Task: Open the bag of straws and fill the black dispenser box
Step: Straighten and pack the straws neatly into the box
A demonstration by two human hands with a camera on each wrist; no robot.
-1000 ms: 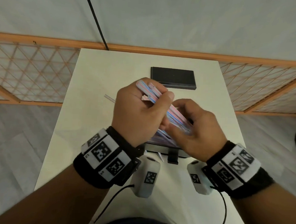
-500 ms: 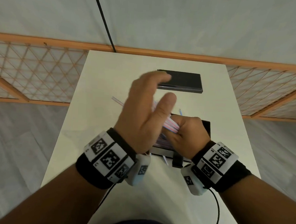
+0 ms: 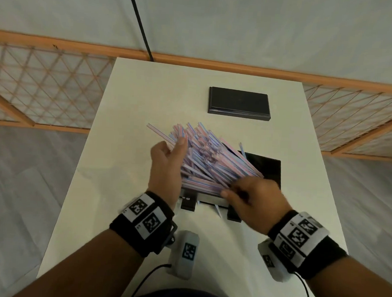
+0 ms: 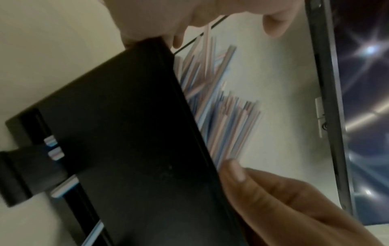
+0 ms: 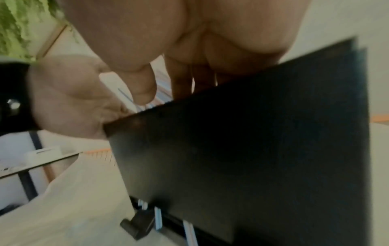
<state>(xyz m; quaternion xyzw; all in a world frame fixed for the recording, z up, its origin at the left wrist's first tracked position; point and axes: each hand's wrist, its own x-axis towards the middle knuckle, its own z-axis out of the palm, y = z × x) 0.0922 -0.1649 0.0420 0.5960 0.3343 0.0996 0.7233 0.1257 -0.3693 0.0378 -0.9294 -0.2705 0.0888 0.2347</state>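
A loose fan of pink-and-blue striped straws (image 3: 203, 158) leans out of the open black dispenser box (image 3: 267, 168) toward the far left. My left hand (image 3: 166, 162) rests against the fan's left side with thumb up and fingers relaxed. In the left wrist view its fingers (image 4: 273, 196) lie loosely beside the box wall (image 4: 126, 133) and the straws (image 4: 221, 116). My right hand (image 3: 254, 197) curls over the straws' near ends at the box's front. In the right wrist view its thumb (image 5: 143, 86) and fingers reach down into the box (image 5: 252, 133) around them. No bag is in view.
The box's flat black lid (image 3: 239, 101) lies at the back of the white table (image 3: 125, 167). A few straws (image 3: 217, 210) poke from the dispenser's front slot. Wooden lattice screens (image 3: 45, 88) stand to both sides beyond the table edges.
The tight bundle held between both hands has spread into a wide fan in the box. My left hand let go, lifted, then came down against the fan's left side. The right hand sank to the box front.
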